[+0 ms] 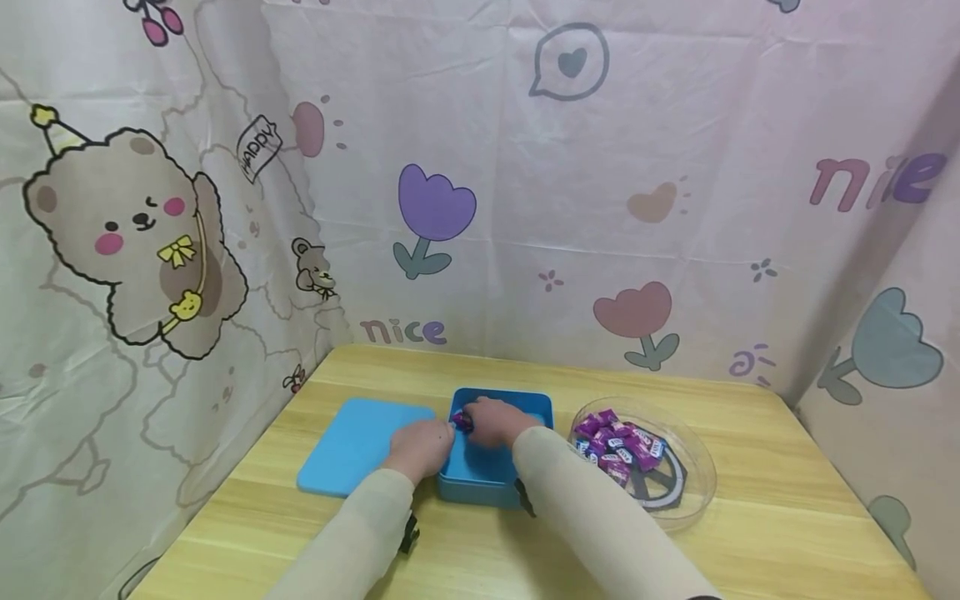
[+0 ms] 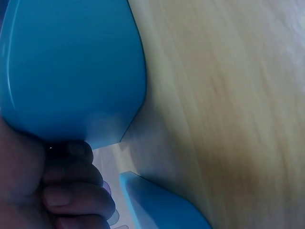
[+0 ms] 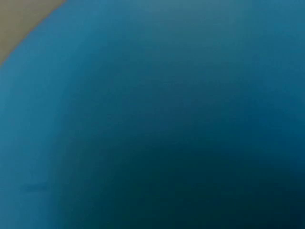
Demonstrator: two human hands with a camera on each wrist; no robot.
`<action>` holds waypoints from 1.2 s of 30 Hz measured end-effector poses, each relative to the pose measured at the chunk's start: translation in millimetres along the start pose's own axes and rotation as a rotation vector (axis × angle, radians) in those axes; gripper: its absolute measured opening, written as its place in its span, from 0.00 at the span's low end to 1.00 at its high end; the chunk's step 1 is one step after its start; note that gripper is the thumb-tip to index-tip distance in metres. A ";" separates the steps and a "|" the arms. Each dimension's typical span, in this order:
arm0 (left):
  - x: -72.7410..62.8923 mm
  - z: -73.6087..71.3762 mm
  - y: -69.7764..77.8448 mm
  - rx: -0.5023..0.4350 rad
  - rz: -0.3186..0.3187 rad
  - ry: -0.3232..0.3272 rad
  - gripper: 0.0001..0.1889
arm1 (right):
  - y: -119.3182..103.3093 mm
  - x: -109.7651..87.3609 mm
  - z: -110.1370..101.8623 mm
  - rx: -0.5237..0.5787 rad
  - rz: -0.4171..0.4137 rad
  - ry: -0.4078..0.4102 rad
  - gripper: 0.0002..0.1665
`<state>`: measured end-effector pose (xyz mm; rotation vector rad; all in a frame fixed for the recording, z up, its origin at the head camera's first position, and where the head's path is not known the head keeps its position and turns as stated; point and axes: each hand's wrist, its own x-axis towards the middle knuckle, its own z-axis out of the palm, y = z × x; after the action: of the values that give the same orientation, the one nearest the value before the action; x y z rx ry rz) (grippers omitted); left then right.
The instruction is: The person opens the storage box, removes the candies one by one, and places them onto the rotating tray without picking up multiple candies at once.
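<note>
In the head view a blue open box (image 1: 486, 493) stands on the wooden table. My left hand (image 1: 422, 448) grips its left rim; the left wrist view shows the curled fingers (image 2: 78, 195) against the box's end. My right hand (image 1: 497, 422) reaches inside the box and holds a purple-wrapped candy (image 1: 463, 422) near the left wall. The right wrist view is blurred and filled by blue plastic, so the right fingers are hidden there. A round clear dish (image 1: 701, 483) to the right carries several purple-wrapped candies (image 1: 618, 446).
A flat blue lid (image 1: 348, 446) lies left of the box. The right forearm passes in front of the clear dish's near left side. Printed cloth (image 1: 510, 208) hangs behind the wooden table (image 1: 765, 467) and along its sides.
</note>
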<state>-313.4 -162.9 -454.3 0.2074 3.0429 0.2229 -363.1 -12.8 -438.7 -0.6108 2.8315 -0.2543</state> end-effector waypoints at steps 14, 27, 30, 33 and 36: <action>-2.3 -1.6 2.5 0.035 0.034 0.003 0.12 | -0.6 -1.5 -4.3 -0.126 -0.090 0.027 0.06; -3.8 -1.0 2.0 0.047 0.060 0.008 0.09 | 14.5 -23.4 -3.1 -0.158 -0.151 0.070 0.07; -3.9 -1.3 2.1 0.046 0.058 0.010 0.09 | 19.7 -27.8 -1.9 -0.146 -0.158 0.066 0.08; -4.1 -0.9 2.0 0.042 0.051 0.011 0.09 | 24.3 -30.7 0.4 -0.137 -0.166 0.057 0.08; -4.6 -0.3 1.8 0.019 0.036 0.013 0.12 | 28.6 -33.5 3.4 -0.118 -0.166 0.047 0.08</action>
<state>-308.6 -161.9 -453.4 0.2625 3.0575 0.1990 -343.5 26.7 -441.8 -0.8773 2.8594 -0.1319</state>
